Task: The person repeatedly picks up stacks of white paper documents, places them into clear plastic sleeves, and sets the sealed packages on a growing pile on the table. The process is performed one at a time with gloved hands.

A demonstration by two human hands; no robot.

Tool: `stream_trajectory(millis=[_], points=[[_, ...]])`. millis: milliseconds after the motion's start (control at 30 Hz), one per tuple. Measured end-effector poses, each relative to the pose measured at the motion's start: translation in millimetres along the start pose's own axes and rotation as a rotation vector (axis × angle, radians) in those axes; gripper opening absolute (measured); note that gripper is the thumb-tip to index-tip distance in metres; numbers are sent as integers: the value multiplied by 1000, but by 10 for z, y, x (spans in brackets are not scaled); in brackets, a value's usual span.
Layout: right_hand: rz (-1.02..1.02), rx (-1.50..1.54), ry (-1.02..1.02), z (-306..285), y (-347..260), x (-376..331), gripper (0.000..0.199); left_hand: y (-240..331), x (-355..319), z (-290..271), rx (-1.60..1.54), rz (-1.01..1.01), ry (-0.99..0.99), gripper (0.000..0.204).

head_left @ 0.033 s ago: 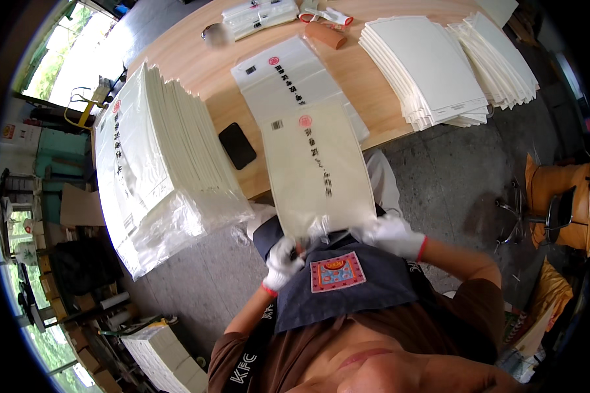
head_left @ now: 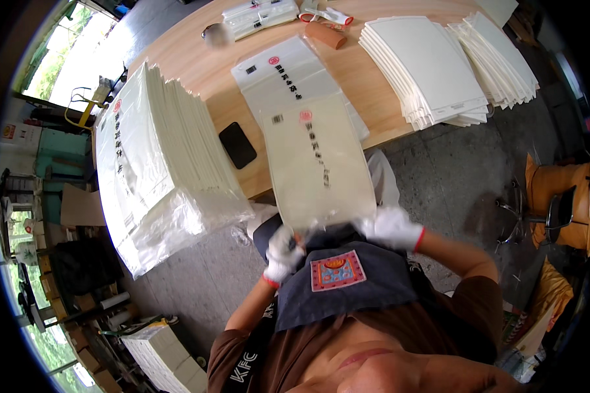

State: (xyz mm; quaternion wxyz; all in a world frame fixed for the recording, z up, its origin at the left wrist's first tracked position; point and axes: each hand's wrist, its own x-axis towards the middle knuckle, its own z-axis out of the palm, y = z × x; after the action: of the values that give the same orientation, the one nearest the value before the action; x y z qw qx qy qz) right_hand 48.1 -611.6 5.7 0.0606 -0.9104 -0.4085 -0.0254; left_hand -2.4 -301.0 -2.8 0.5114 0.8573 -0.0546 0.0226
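A cream sheet pack in a clear plastic bag tilts from the table's edge down over my lap, its loose open end toward me. At its lower left corner my left hand, in a white glove, has its fingers curled closed on the bag's end. My right hand, gloved the same way, is at the lower right corner, fingers closed at the bag's edge and slightly blurred. Under the pack's far end lie more bagged packs, flat on the wooden table.
Left of the pack are a black phone and a tall leaning stack of bagged packs. Unbagged white stacks stand at the right. Farther back lie an orange-brown block and spare gloves. An office chair stands right.
Both my hands have shifted slightly away from me, with the bag's near end. The print on the pack looks a little higher and more blurred.
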Motion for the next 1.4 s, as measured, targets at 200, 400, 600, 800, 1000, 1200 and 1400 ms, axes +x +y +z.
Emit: stream_trajectory(millis=[200, 400, 600, 800, 1000, 1200, 1400], points=[[-8, 73, -323, 101, 135, -257, 15, -408, -87, -92, 297, -164, -215, 20], [791, 683, 264, 1308, 785, 41, 42, -816, 459, 146, -424, -725, 87, 37], [749, 2134, 210, 1209, 159, 917, 33, 403, 900, -417, 135, -197, 106, 24], [359, 1842, 139, -224, -471, 2192, 44, 1357, 309, -1728, 527, 355, 553, 15], [39, 1214, -38, -1281, -944, 3393, 46, 767, 131, -3463, 176, 113, 1108, 40], [42, 939, 60, -1259, -1148, 3230, 41, -638, -260, -2882, 19, -197, 1299, 71], [-102, 1061, -227, -557, -862, 2263, 32, -1410, -66, -553, -657, -391, 883, 29]])
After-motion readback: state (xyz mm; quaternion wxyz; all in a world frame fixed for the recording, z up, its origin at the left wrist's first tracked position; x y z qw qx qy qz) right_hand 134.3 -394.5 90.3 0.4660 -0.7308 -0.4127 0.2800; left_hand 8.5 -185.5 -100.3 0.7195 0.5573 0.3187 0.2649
